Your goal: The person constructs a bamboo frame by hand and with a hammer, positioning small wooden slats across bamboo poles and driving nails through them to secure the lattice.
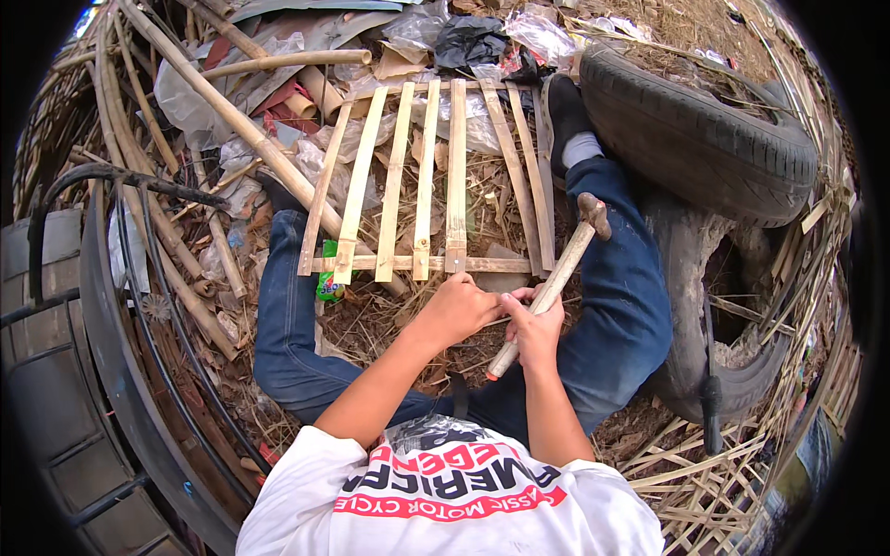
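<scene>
Between my legs lies a frame of bamboo slats (394,190), several strips set side by side across a near crosspiece (491,265) and a far one. My right hand (538,329) is closed round the pale wooden handle of a hammer (567,261). Its worn brown head points up and away, over my right knee. Just below the near crosspiece, my left hand (461,310) has its fingers drawn together and meets the fingers of my right hand. Whatever they may pinch is too small or hidden to make out.
Bamboo poles (232,116) lie across the left side, beside a black metal frame (79,306). Old tyres (705,139) stand at right. Plastic bags (468,42) litter the far ground, and a green wrapper (328,273) lies by the slats. Split bamboo strips (695,486) cover the lower right.
</scene>
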The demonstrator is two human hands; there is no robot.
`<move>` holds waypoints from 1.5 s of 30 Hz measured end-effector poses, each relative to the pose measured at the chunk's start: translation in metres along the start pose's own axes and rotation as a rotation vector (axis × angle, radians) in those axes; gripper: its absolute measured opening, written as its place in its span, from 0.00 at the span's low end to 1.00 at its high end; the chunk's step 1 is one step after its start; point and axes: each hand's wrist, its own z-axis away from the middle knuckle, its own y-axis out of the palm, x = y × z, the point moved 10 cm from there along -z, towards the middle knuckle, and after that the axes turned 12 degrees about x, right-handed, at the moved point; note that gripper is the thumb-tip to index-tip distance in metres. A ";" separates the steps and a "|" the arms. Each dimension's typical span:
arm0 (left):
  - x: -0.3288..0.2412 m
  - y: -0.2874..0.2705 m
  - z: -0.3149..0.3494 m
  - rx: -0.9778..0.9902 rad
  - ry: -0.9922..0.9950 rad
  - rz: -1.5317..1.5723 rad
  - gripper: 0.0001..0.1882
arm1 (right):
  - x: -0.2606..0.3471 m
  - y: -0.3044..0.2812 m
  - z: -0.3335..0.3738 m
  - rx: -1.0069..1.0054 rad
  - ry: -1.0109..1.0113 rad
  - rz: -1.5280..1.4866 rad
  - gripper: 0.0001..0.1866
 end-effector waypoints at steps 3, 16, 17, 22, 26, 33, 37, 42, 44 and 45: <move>0.006 0.006 -0.003 0.022 0.006 -0.011 0.10 | -0.004 0.004 0.005 0.007 0.023 0.030 0.22; 0.062 -0.010 -0.004 0.024 -0.211 0.056 0.29 | -0.001 -0.010 0.003 -0.069 -0.010 0.077 0.20; 0.067 -0.008 -0.008 0.048 -0.234 -0.088 0.32 | 0.004 -0.010 0.004 -0.089 -0.015 0.074 0.20; 0.082 0.027 -0.034 0.221 -0.235 -0.524 0.34 | 0.018 -0.009 0.006 -0.092 -0.053 0.138 0.20; 0.094 0.050 -0.045 0.370 -0.282 -0.575 0.32 | 0.031 -0.011 0.007 -0.102 -0.103 0.165 0.19; 0.091 0.030 -0.038 0.361 -0.200 -0.728 0.32 | 0.040 -0.019 0.007 -0.122 -0.124 0.175 0.19; 0.095 -0.005 -0.023 0.423 -0.236 -0.758 0.35 | 0.040 -0.020 0.006 -0.129 -0.122 0.172 0.19; 0.109 -0.029 0.000 0.555 -0.320 -0.774 0.38 | 0.040 -0.022 0.006 -0.113 -0.131 0.153 0.19; 0.128 -0.020 0.014 0.670 -0.367 -0.892 0.39 | 0.039 -0.019 0.006 -0.101 -0.130 0.143 0.19; 0.133 -0.015 0.016 0.669 -0.369 -0.895 0.39 | 0.039 -0.017 0.006 -0.097 -0.125 0.153 0.19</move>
